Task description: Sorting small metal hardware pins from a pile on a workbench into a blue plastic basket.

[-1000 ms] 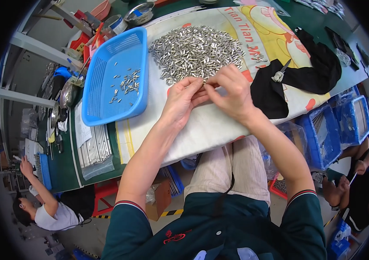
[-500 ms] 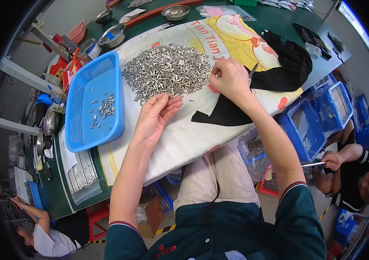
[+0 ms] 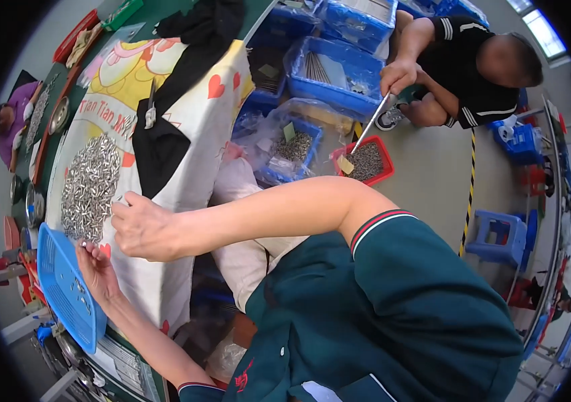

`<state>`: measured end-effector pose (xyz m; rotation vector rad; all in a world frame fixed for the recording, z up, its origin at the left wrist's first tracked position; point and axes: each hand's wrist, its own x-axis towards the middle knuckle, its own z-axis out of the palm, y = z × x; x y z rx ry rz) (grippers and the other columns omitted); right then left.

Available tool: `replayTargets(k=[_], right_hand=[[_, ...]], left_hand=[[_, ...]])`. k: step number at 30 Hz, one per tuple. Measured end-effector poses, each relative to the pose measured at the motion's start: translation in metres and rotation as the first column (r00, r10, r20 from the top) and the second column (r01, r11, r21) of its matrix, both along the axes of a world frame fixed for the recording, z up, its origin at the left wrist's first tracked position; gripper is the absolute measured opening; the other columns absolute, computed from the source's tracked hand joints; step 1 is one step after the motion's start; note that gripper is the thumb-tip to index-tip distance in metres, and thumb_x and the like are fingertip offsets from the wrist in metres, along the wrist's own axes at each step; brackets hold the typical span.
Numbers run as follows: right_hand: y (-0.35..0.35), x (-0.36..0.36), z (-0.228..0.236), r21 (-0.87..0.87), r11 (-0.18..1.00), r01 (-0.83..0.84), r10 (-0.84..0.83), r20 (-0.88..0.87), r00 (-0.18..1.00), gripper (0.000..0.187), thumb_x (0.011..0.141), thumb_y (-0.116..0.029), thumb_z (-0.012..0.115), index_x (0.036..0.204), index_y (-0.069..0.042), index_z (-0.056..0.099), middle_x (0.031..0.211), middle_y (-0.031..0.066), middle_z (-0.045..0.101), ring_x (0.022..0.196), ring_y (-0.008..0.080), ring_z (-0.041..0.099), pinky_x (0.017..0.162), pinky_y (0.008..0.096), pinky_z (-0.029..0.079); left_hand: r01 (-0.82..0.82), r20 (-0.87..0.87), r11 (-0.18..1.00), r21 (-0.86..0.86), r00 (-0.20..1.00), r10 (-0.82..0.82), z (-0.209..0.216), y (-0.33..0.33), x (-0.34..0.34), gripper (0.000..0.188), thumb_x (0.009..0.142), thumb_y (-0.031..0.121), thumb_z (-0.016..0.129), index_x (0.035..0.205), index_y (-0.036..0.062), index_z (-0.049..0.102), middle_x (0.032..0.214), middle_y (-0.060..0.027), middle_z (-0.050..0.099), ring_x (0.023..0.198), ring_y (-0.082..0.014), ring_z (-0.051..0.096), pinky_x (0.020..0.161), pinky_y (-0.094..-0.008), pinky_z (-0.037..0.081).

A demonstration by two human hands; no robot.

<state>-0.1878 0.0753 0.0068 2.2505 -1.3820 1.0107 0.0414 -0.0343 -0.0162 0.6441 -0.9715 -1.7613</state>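
A heap of small silvery metal pins (image 3: 90,184) lies on the printed tablecloth (image 3: 191,114). At the heap's near edge, my left hand (image 3: 100,275) is curled with its fingertips pinched on a small shiny metal pin, beside the blue basket (image 3: 51,258). Loose pins lie inside that basket. My right hand (image 3: 146,229) is closed just above and to the right of the left one. Its fingertips meet near the heap; what they hold is too small to make out. Black cloth (image 3: 159,161) lies beyond it, with a small pointed tool (image 3: 151,114) on top.
At upper right a co-worker (image 3: 433,74) holds a metal rod (image 3: 372,124) over a red bin (image 3: 387,164) of small parts. Plastic-lined blue crates (image 3: 332,80) stand beside the table. A blue stool (image 3: 497,236) is at far right. Metal bowls (image 3: 59,115) sit at left.
The view has swung right, so table and heap appear farther left and turned. My right hand has come closer to my left, beside the heap; both stay closed.
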Motion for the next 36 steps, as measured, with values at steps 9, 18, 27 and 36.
replayTargets(k=[9,18,27,36], right_hand=[[0.030,-0.059,-0.006,0.000,0.992,0.123,-0.122,-0.146,0.982,0.015,0.053,-0.024,0.063,0.060,-0.010,0.063,0.069,0.0021,0.057,0.076,0.0194,0.050,0.061,0.0333,0.034],[0.043,-0.091,-0.020,0.041,0.986,0.160,-0.153,-0.136,0.979,0.014,0.055,-0.024,0.062,0.059,-0.011,0.061,0.071,0.0013,0.057,0.077,0.0202,0.049,0.064,0.0337,0.034],[0.064,-0.124,-0.016,-0.001,0.995,0.095,-0.086,-0.452,0.888,0.011,0.057,-0.024,0.061,0.059,-0.014,0.065,0.065,-0.0036,0.057,0.073,0.0173,0.051,0.059,0.0322,0.035],[0.073,-0.125,-0.022,0.114,0.987,0.109,-0.047,-0.448,0.893,0.009,0.059,-0.022,0.063,0.062,-0.014,0.067,0.070,-0.0024,0.059,0.077,0.0182,0.051,0.060,0.0331,0.034]], left_hand=[[-0.012,0.083,0.999,-0.051,0.996,0.016,0.020,0.006,0.012,0.024,0.092,0.014,0.053,0.110,-0.0010,0.050,0.088,-0.0027,0.054,0.072,-0.0055,0.051,0.064,-0.0146,0.048],[0.081,0.090,0.991,-0.104,0.993,-0.072,0.026,-0.029,0.059,0.029,0.093,0.015,0.051,0.116,-0.0022,0.052,0.101,-0.0065,0.061,0.083,-0.0089,0.059,0.073,-0.0175,0.052],[0.032,0.097,0.992,-0.122,0.995,-0.021,0.044,-0.012,0.047,0.029,0.092,0.015,0.053,0.116,-0.0012,0.052,0.101,-0.0058,0.060,0.084,-0.0086,0.058,0.075,-0.0172,0.050],[-0.067,0.424,0.882,-0.467,0.858,0.290,0.059,-0.050,0.129,0.037,0.095,0.017,0.047,0.127,-0.0019,0.044,0.123,-0.0110,0.053,0.109,-0.0150,0.054,0.095,-0.0252,0.042]])
